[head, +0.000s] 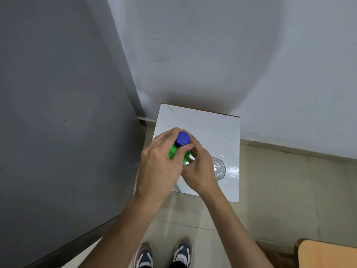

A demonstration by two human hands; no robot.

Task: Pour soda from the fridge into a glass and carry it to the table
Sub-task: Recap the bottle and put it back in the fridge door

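Observation:
A green soda bottle (174, 150) with a blue cap (182, 139) stands upright over a small white table (202, 124). My left hand (160, 165) is wrapped around the bottle's upper body from the left. My right hand (201, 167) grips the bottle from the right, with its fingers close under the cap. The cap is on the bottle. A clear glass (219, 168) stands on the table just right of my right hand, seen from above. Most of the bottle is hidden by my hands.
The table sits in a corner between a grey surface (58, 113) on the left and a white wall (231, 55) behind. Tiled floor (280, 200) lies to the right. An orange-topped piece of furniture (328, 254) shows at the bottom right. My shoes (164, 254) are below.

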